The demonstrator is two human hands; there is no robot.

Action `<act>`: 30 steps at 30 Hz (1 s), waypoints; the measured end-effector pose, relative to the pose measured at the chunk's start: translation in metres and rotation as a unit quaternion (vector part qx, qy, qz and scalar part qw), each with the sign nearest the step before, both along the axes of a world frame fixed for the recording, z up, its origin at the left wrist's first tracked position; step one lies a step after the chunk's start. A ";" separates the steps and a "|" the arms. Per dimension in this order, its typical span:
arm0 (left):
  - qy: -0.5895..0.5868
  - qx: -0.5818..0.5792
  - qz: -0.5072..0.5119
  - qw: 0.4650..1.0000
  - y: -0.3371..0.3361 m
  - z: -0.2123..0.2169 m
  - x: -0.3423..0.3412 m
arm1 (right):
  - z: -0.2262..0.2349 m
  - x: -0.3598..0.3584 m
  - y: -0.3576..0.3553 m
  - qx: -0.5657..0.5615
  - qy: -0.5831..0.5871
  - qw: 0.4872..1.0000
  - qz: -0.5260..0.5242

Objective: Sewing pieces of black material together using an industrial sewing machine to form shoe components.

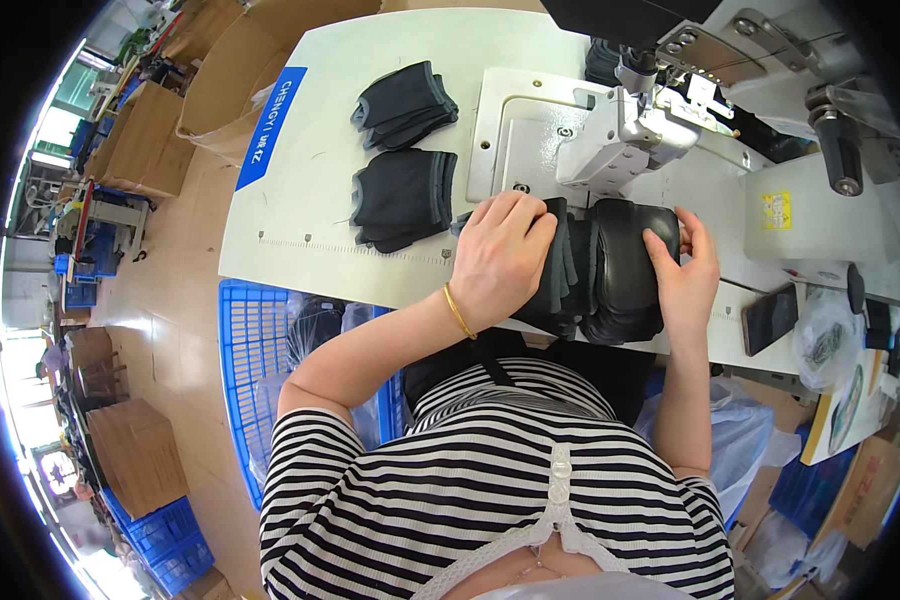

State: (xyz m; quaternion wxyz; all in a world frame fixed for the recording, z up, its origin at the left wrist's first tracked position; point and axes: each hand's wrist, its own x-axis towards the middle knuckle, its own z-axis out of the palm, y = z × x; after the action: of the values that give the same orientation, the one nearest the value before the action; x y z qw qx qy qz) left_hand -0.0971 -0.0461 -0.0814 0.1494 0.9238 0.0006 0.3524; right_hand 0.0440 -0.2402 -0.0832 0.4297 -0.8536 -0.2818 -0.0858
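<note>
My left hand (505, 250) is closed, knuckles up, over the left edge of a stack of dark cut fabric pieces (567, 275). What its fingertips pinch is hidden under the hand. Right beside that stack lies a pile of shiny black padded pieces (638, 258). My right hand (688, 262) grips the right side of this pile, thumb on top and fingers round the far edge. Farther left on the white table (340, 280) rest two dark fabric stacks, one near (405, 198) and one farther back (407, 105).
A white sewing machine (625, 140) stands just beyond my hands. On the right are a phone (770, 320), a clear plastic bag (828, 340) and a grey box (805, 215). Below the table's left edge sits a blue plastic basket (245, 340). Cardboard boxes (138, 455) stand on the floor.
</note>
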 end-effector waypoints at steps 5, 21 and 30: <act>0.030 -0.146 -0.003 0.989 0.006 0.001 0.004 | 0.009 -0.006 -0.001 -0.004 0.002 1.000 0.005; 0.021 -0.134 -0.023 0.991 0.002 0.005 0.004 | 0.002 0.003 -0.005 -0.012 -0.113 0.994 0.002; 0.063 -0.150 -0.001 0.987 0.007 0.014 0.004 | 0.017 0.002 -0.012 0.115 -0.015 0.993 0.021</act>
State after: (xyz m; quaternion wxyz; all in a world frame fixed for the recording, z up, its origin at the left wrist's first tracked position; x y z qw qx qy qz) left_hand -0.0935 -0.0395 -0.0674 0.2863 0.9115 0.0615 0.2888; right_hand 0.0459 -0.2521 -0.0660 0.5224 -0.7910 -0.2945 -0.1214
